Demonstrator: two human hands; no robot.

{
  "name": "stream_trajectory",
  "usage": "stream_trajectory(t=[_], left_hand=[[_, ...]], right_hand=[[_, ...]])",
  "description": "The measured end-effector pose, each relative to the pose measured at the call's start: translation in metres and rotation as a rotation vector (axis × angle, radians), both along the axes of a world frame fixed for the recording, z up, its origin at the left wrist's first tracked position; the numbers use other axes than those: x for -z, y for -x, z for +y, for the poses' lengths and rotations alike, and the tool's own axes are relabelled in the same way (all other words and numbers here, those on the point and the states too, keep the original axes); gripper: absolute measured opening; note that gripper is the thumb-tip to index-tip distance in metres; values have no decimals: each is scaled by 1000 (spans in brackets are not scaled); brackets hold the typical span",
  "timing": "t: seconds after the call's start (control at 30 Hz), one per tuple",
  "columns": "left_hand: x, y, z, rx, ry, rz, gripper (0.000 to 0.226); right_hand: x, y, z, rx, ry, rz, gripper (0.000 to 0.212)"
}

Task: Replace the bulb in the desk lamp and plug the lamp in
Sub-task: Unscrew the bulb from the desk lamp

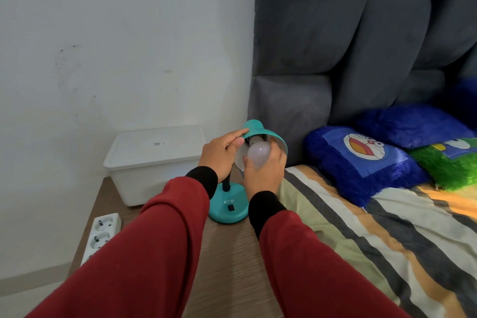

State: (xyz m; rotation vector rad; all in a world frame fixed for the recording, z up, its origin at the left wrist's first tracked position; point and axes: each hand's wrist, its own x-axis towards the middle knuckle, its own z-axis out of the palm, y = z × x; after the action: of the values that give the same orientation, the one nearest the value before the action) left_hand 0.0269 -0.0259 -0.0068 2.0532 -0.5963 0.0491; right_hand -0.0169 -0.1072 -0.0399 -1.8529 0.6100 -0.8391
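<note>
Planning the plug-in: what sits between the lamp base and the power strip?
Head view: only the left sleeve crosses above it; otherwise bare wooden tabletop between lamp base and power strip.

white letters "atn" stand on the teal lamp base (228,208), above its switch.

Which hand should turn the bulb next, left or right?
Right. The right hand already grips the bulb at the socket inside the teal lamp shade. The left hand holds the shade's rim, steadying it, so it's best kept there.
</note>
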Motion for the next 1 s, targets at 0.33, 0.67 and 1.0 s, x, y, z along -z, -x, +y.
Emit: stream_trajectory(t=[0.33,0.67,1.0], left_hand=[[-1,1,0,-14,18,12,34],[-2,2,0,-12,4,6,34],[-2,3,-1,-18,-26,-16,35]], right_hand=[[-7,3,-1,-52,-82,25,68],[-4,3,-2,4,-76,51,71],[-5,12,-5,-37,-37,21,64]])
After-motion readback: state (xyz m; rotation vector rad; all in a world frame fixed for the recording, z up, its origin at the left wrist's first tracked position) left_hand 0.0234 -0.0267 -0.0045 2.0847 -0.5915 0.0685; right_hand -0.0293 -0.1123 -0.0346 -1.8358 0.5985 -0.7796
